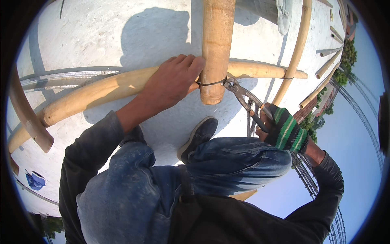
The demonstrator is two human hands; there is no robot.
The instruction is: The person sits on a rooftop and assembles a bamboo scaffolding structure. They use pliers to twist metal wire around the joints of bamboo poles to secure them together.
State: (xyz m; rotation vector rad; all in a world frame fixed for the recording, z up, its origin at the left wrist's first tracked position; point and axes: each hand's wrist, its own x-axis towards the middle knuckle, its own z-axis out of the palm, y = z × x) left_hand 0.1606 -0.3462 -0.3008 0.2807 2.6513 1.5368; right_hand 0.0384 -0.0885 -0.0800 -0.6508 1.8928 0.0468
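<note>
Two hands at the bamboo joint, upper centre of frame. Right hand [280,126], right of centre, closed round the handles of one pair of pincers [249,102]; wears one knitted glove [295,135], green, black and pale stripes, fingertips bare. Pincer head meets the dark tie wire [212,83] at the right edge of the thick pole. Left hand [174,83], bare, fingers bent, lies over the cross pole and against the left side of the thick pole; underside hidden, so cannot tell how tightly it grips.

Bamboo: four larger poles counted. One thick pole [218,40], top centre, cut end toward the wearer; one long cross pole [97,90] running left to right; one thinner pole [299,42], upper right; one short pole [28,112], far left. Wire ties seen: two, one at the thick pole, one second tie [288,78] at the right crossing. Loose bamboo pieces [321,90] at upper right: several, too small and overlapped for a sure count.

One bundle of dark strands [250,122] hangs just below the pincers. Two dark shoes [199,137] below the joint, the left mostly hidden. Two jeans legs [239,162], lower centre. One blue object [35,180], lower left, kind unclear. Pale ground [101,44] beneath, shadows across it.
</note>
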